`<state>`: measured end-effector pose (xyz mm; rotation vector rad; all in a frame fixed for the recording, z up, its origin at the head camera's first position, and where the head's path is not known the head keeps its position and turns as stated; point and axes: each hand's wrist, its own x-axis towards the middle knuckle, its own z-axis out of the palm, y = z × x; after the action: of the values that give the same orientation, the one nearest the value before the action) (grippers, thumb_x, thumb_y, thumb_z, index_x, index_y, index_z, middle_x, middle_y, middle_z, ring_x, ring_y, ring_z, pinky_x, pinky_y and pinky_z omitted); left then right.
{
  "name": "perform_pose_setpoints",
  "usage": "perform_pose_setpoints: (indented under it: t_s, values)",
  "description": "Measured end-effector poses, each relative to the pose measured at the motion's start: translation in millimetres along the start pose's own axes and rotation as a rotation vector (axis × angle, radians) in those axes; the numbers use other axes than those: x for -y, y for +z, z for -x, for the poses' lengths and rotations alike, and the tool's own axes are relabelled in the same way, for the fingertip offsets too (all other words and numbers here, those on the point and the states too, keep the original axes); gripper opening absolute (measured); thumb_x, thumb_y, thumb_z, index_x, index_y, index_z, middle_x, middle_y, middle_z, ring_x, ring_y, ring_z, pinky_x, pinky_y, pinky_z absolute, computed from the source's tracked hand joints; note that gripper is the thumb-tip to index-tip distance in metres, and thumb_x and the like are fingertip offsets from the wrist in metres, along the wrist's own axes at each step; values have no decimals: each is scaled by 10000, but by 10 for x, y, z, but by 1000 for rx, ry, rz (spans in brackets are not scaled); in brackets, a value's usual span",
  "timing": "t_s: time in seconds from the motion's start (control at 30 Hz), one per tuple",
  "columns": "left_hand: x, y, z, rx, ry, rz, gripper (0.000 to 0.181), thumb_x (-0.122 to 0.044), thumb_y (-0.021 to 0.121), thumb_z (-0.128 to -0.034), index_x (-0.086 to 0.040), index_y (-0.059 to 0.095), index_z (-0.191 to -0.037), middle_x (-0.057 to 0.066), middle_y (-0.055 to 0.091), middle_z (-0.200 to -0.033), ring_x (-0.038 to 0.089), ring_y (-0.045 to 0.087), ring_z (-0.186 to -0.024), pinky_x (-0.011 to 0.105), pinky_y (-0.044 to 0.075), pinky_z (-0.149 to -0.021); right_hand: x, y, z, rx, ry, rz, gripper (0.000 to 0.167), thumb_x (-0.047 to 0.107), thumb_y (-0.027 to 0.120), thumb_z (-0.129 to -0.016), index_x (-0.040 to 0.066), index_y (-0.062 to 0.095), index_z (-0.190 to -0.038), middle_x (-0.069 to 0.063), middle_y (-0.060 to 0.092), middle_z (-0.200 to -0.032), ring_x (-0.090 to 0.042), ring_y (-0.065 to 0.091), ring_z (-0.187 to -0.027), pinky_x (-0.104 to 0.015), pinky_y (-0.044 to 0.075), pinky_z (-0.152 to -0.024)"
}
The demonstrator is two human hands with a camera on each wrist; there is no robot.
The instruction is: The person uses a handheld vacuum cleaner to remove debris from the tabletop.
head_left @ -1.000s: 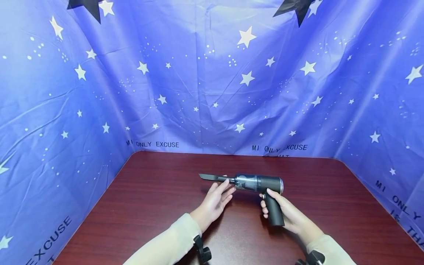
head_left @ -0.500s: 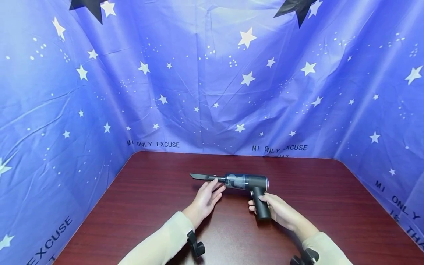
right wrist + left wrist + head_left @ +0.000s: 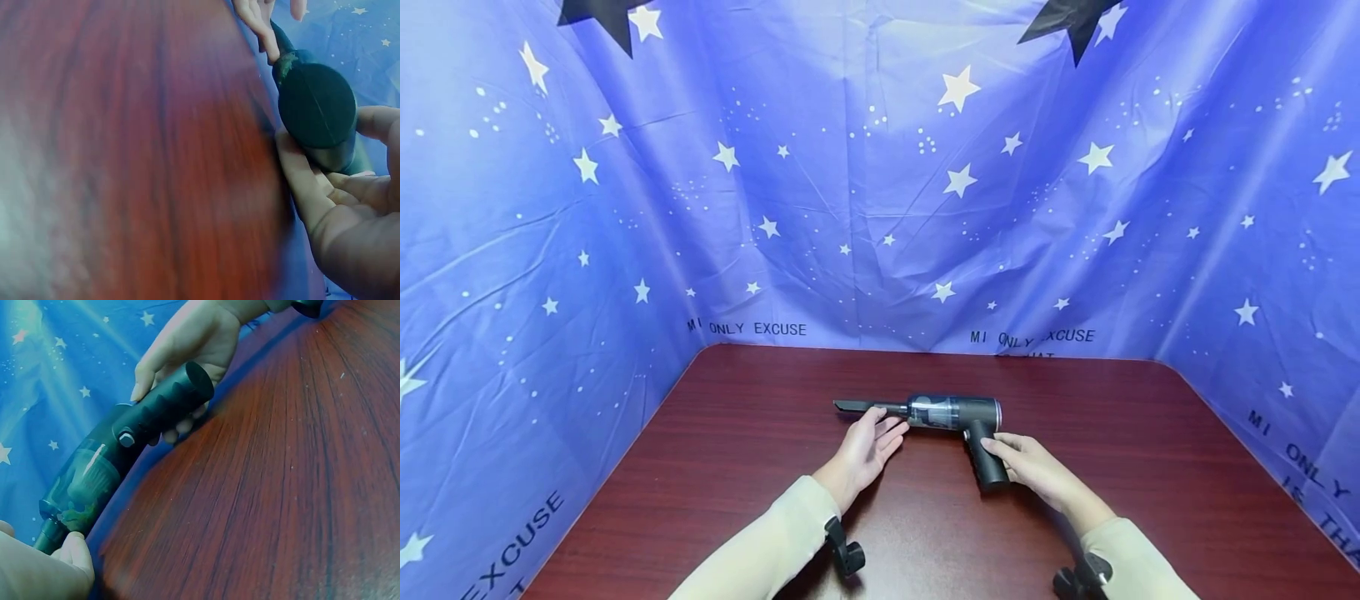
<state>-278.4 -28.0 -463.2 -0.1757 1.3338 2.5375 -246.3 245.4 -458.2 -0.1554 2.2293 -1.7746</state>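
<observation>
A black handheld vacuum cleaner [image 3: 955, 412] lies level across the middle of the head view, its flat crevice nozzle [image 3: 852, 406] pointing left. Its clear dust cup shows a pale filter [image 3: 94, 475] inside. My left hand [image 3: 859, 457] pinches the nozzle near the cup, thumb on the near side and fingers beneath. On the other side, my right hand [image 3: 1037, 468] holds the handle [image 3: 985, 458] between thumb and fingers; in the head view the handle hides most of these fingers. In the left wrist view a small silver button [image 3: 127, 439] shows at the handle's top.
The dark red wooden table [image 3: 737, 500] spreads under both hands. Blue star-printed cloth [image 3: 850, 208] hangs at the back and on both sides. Each sleeved wrist carries a black camera mount [image 3: 847, 554].
The vacuum cleaner and both hands have shifted left, mostly in the first half second. My right fingers, which showed curled in front of the handle, are now mostly hidden behind it.
</observation>
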Motion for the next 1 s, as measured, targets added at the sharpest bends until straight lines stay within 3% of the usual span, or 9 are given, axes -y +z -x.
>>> perform_pose_setpoints:
  t_s: [0.07,0.33,0.63,0.77,1.0]
  values:
    - [-1,-1,2,2,-6,-7,586,-166,370,-1036,118,165,-1505,362,296,-1520,424,402,-1372,434,357,-1124,-8,-14,-6,-2,-2,13,699,291,566,-1024,-212,297,-1428,-210,615,-1200,-224,653,-988,-321,544,-844]
    - [-13,20,-2,14,2,-26,587,-159,377,-1016,148,200,-1483,362,262,-1536,423,385,-1386,428,342,-1135,9,-23,-26,-42,-44,104,598,296,609,-1006,-189,479,-1332,-156,695,-1033,-216,690,-868,-313,570,-756]
    - [-27,16,46,24,5,-59,580,-126,342,-1001,171,194,-1477,366,283,-1525,426,386,-1385,442,334,-1139,42,6,-23,-178,-24,210,586,289,697,-951,-163,540,-1290,-142,701,-1014,-231,675,-821,-385,597,-701]
    - [-30,-18,51,46,5,-88,578,-125,340,-987,164,213,-1471,348,291,-1531,423,381,-1390,444,325,-1144,23,-13,-28,-182,-57,195,540,252,704,-947,-165,556,-1257,-146,708,-976,-253,691,-799,-402,602,-682]
    - [-16,-105,93,91,-47,-156,518,-130,363,-978,128,258,-1415,337,335,-1514,412,420,-1367,452,343,-1134,-28,-91,10,-169,-75,114,391,180,674,-967,-118,610,-1211,-154,717,-949,-257,698,-812,-396,601,-703]
